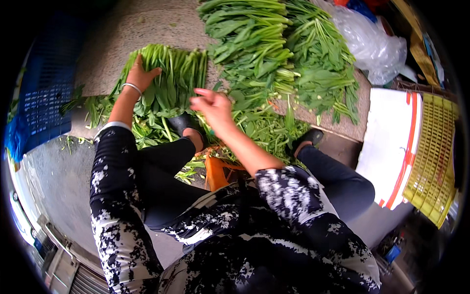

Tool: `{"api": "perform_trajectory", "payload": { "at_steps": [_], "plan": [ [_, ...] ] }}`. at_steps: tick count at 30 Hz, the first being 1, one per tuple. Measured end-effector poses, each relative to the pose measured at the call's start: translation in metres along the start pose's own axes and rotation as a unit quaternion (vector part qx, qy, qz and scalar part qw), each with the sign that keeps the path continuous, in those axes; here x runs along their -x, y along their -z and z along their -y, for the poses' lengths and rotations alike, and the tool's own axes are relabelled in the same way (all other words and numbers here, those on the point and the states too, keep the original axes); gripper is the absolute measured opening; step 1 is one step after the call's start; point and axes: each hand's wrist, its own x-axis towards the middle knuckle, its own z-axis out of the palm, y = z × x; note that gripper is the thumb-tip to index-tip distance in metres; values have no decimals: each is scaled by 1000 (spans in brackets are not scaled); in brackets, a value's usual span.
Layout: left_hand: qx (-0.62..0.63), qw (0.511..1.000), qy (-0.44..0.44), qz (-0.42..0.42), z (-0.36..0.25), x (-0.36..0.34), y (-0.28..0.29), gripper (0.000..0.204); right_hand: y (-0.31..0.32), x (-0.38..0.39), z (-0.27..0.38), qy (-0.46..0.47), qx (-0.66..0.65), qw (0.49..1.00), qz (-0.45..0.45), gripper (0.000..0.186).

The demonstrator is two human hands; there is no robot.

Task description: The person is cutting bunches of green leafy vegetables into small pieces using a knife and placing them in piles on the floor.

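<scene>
My left hand [140, 77], with a bangle at the wrist, lies on a row of leafy greens [176, 73] whose pale stems point away from me. Its thumb and forefinger are spread over the leaves, and no stem shows gripped between them. At the row's right end hovers my right hand [214, 106], slightly blurred. Its forefinger stretches left, the other fingers are partly bent, and nothing shows in it. Under both hands, loose leaves and trimmings [259, 125] cover the ground around my dark shoes [188, 128].
Large stacks of greens [249, 44] lie on the stone slab [142, 24] to the far right. Beside them are a clear plastic bag [377, 49], a white foam box [387, 137] and a yellow crate [431, 157]. A blue crate [49, 98] stands left. Something orange [215, 171] sits between my legs.
</scene>
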Motion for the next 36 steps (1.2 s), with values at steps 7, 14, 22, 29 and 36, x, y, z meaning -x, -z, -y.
{"api": "perform_trajectory", "payload": {
  "at_steps": [7,14,22,29,36],
  "plan": [
    [-114,982,-108,-101,-63,28,34,82,171,2,-12,2,-31,921,-388,11],
    [168,958,-228,33,-193,170,26,36,205,-28,-24,-20,-18,923,-385,16],
    [99,938,-307,130,-215,182,-47,25,156,97,31,6,-15,980,-198,19],
    [261,881,-106,379,-224,183,-84,15,155,135,58,-14,-135,989,-61,25],
    [316,846,-9,429,-224,178,-86,15,159,146,63,-60,-130,989,31,42]
  ]
}}
